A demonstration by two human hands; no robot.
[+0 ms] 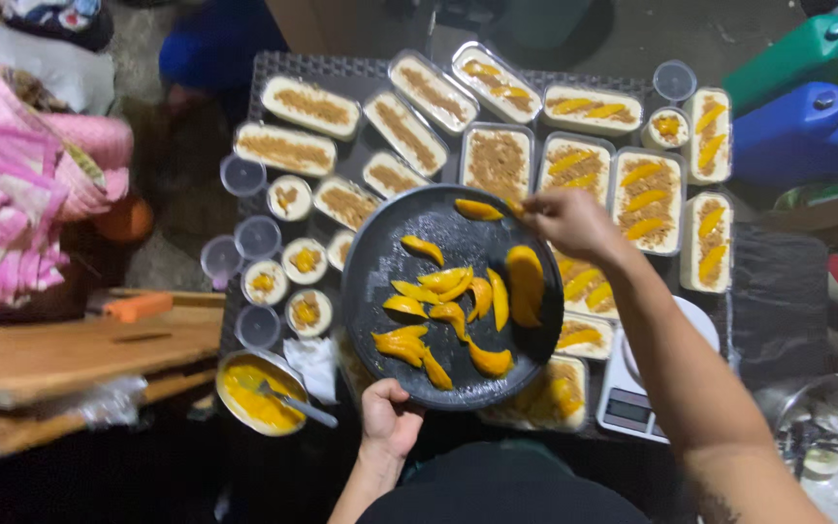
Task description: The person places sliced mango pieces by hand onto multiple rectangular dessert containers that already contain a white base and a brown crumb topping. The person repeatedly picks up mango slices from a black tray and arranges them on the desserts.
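The left hand (pixel 390 417) grips the near rim of the dark round plate (pixel 380 252), holding its mango slices (pixel 458 311) above the dessert tubs (pixel 499 160). The right hand (pixel 574 221) has its fingers pinched on a slice at the far rim, close to the crumb-topped tubs.

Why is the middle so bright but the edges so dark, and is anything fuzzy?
Head view: light falls on the middle, so the dark plate and mango slices show clearly; the corners and bottom sink into shadow. The right hand looks slightly blurred at its fingertips, the left hand is dimmer, and the metal bowl shows soft glare.
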